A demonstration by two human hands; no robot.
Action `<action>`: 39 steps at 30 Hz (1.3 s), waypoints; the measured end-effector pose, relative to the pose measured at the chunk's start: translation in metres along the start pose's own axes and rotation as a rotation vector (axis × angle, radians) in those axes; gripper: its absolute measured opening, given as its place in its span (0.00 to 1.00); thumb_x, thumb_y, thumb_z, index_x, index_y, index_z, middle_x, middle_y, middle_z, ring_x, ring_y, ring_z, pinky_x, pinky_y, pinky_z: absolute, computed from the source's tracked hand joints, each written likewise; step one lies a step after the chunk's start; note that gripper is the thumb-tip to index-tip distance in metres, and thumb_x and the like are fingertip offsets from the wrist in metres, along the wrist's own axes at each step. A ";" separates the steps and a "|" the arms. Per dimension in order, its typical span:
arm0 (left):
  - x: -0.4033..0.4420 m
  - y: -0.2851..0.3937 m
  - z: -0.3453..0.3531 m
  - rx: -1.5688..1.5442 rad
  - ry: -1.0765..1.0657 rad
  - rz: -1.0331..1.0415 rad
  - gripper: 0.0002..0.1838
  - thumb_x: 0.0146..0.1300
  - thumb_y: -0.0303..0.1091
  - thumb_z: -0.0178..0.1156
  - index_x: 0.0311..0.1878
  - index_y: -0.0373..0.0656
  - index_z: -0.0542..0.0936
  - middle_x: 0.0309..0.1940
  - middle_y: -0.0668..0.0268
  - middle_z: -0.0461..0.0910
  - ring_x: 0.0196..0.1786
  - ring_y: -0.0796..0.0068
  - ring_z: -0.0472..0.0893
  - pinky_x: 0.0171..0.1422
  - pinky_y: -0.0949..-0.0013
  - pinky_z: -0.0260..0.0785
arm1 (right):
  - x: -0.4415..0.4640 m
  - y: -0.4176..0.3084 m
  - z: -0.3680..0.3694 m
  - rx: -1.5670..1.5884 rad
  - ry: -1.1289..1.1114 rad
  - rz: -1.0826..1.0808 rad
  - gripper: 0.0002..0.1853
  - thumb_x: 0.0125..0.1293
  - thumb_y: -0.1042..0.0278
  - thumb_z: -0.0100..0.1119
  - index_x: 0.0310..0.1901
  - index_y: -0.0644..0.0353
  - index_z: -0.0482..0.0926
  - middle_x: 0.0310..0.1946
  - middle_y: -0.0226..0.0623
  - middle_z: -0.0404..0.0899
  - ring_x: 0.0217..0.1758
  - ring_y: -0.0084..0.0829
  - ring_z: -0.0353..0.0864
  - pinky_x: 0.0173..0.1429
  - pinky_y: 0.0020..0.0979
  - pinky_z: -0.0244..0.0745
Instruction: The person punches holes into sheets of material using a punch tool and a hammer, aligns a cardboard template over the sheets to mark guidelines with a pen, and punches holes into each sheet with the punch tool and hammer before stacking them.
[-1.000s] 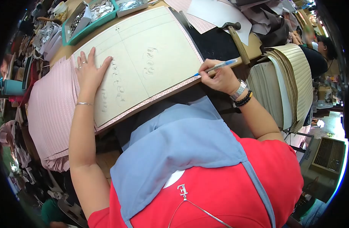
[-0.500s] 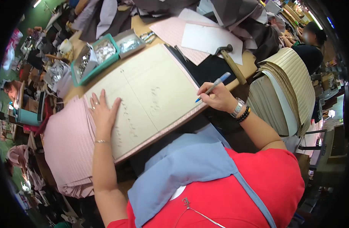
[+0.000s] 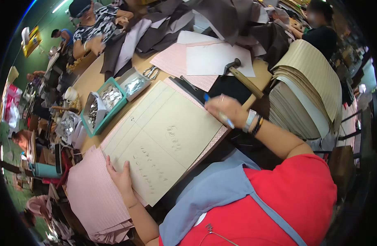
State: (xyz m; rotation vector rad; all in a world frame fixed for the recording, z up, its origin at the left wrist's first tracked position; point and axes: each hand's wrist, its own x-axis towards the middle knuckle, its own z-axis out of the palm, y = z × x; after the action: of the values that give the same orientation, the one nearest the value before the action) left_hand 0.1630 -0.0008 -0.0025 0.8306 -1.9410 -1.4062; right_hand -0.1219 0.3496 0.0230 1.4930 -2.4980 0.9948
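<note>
Over at the left, a pile of pink sheets (image 3: 94, 192) sits, its lower ends fanned out. Above it on the table is a green tray (image 3: 108, 119) of small metal and pale pieces. The left hand (image 3: 120, 176) lies loose at the left edge of a large card (image 3: 166, 139), fingers spread and thumb on its face, closed around nothing. A pair of scissors (image 3: 150, 73) rests beyond the card's far end. The card, marked with pencil lines and handwriting, lies slanted on the table, over a pink sheet that shows along its edges. Near the card's right corner, the right hand (image 3: 225, 110), somewhat blurred, grips a pen (image 3: 206, 97). Behind it, a hammer (image 3: 244, 80) has its head on white paper (image 3: 217, 57). Farthest right stands a thick stack of brownish sheets (image 3: 297, 110).
</note>
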 end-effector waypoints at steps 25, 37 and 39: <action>-0.007 0.025 0.012 0.750 0.045 0.104 0.38 0.54 0.42 0.69 0.66 0.37 0.67 0.71 0.41 0.56 0.74 0.46 0.54 0.76 0.54 0.46 | 0.103 0.139 -0.047 -0.390 -0.227 0.276 0.19 0.52 0.53 0.71 0.43 0.53 0.81 0.35 0.44 0.83 0.42 0.44 0.82 0.47 0.41 0.75; -0.005 0.023 0.014 0.737 0.043 0.070 0.34 0.55 0.40 0.69 0.63 0.38 0.71 0.71 0.41 0.55 0.74 0.46 0.56 0.75 0.56 0.49 | 0.193 0.150 -0.135 -0.485 0.598 -0.054 0.09 0.63 0.72 0.54 0.45 0.56 0.77 0.31 0.45 0.80 0.32 0.46 0.81 0.40 0.40 0.76; -0.006 0.025 0.015 0.752 0.063 0.102 0.34 0.52 0.41 0.70 0.62 0.39 0.72 0.70 0.39 0.56 0.72 0.42 0.57 0.74 0.53 0.49 | 0.192 0.130 -0.111 -0.354 0.327 0.004 0.08 0.64 0.71 0.55 0.45 0.57 0.76 0.34 0.48 0.80 0.33 0.47 0.81 0.40 0.40 0.75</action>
State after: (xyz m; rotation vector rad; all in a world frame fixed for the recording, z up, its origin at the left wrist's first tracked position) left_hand 0.1521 0.0186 0.0166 1.0550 -2.4424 -0.5526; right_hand -0.3573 0.3060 0.1166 1.1210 -2.2912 0.6826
